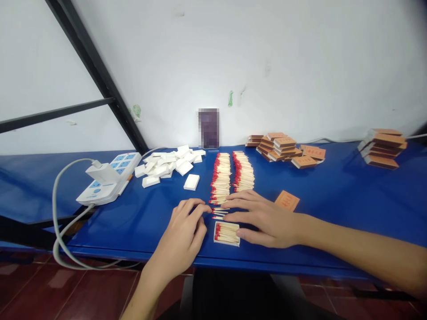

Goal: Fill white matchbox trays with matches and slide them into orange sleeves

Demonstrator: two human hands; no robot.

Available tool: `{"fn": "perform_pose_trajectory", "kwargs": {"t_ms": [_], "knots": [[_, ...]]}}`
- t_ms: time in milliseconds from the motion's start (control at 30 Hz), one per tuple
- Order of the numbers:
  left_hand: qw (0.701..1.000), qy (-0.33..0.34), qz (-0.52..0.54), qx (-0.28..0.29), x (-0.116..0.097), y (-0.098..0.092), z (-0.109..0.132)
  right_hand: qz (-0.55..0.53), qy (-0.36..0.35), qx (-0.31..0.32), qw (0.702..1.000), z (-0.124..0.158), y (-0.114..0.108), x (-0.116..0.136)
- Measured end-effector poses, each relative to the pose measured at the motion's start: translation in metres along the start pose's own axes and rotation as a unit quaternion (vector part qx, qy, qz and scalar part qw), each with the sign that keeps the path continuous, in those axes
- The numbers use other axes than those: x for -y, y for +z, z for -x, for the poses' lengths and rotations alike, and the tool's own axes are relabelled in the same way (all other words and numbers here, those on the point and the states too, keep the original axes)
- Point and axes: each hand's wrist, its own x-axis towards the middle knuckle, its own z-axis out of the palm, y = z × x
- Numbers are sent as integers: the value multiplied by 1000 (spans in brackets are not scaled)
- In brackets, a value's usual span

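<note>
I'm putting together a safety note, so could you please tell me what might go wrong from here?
The left hand and right hand are at the loose matches; a nudge might scatter them. The open, filled tray sits near the table's front edge, so a bump could spill it. The orange stack on the right looks uneven and might topple if bumped.

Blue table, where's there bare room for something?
The table is bare between the right forearm and far-right matchbox sleeves, and at front left between the power strip and left hand. It's crowded in the middle, with match rows, a filled matchbox tray and the right hand, and behind the left hand, with piled white trays.
</note>
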Motion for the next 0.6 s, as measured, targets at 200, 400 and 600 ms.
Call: {"fn": "perform_pose_trajectory", "kwargs": {"t_ms": [200,400,600], "knots": [[1000,0,3,-9,0,1,0,3,5,9,1000,0,2,-1],[1000,3,-6,-16,0,2,1,5,9,10,1000,0,2,-1],[1000,3,-19,-19,0,1,0,6,10,20,1000,0,1,-1]]}}
